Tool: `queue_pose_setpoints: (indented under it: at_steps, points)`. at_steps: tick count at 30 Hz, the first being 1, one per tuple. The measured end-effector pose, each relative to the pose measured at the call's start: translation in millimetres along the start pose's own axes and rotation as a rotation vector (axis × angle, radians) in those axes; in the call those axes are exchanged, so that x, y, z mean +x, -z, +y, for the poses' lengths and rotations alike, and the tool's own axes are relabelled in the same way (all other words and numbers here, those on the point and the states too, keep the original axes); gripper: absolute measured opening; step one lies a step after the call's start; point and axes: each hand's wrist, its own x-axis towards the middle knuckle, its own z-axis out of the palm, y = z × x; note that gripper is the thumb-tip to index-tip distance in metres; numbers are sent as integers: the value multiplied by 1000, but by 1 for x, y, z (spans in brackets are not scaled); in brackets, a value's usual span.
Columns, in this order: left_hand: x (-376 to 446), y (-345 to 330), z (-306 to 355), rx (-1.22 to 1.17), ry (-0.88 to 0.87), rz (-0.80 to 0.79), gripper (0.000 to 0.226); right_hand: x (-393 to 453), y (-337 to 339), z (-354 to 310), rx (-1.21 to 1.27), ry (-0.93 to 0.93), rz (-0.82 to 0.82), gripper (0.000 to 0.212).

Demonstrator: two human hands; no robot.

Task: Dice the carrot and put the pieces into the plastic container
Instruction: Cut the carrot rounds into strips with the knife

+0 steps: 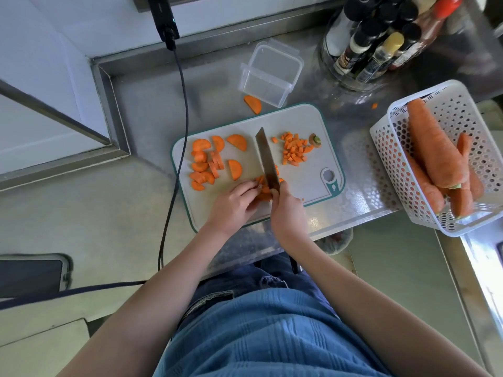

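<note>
A white cutting board [304, 123] with a teal rim lies on the steel counter. Half-moon carrot slices [209, 161] cover its left side, and a pile of small carrot dice [294, 149] sits at its upper right beside the carrot top [315, 139]. My right hand [287, 210] grips the handle of a knife [266, 156], whose blade points away from me across the board. My left hand [234, 205] holds down carrot strips [264, 190] with curled fingers, right beside the blade. The clear plastic container [269, 73] stands empty beyond the board.
One carrot slice [253, 104] lies on the counter by the container, and a tiny bit [374, 105] further right. A white perforated basket [446, 110] with whole carrots [435, 148] overhangs the counter's right end. A jar of seasoning bottles [373, 47] stands behind. A black cable [179, 131] hangs left.
</note>
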Motion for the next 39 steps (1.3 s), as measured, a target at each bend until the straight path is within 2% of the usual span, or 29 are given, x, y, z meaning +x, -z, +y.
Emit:
queue_pose_setpoints:
  at_steps: [5,11,14,18,27,33,39]
  points:
    - [2,-5,0,-29,18,1,28,-2,12,3,42,-1,54,23]
    - [9,-8,6,-15,50,41,18,-2,12,-1,55,0,38,21]
    - [7,-5,10,-55,117,20,21,-5,8,-1,46,11,16,20]
    - [4,0,9,-110,204,3,24,-5,6,-1,41,8,10,24]
    - [6,-6,6,-84,250,14,18,-5,-3,0,16,-15,20,32]
    - [5,-5,8,-88,262,38,28,2,-12,-2,-78,-45,-12,16]
    - [6,-6,12,-89,299,45,29,7,-2,4,40,-26,-30,27]
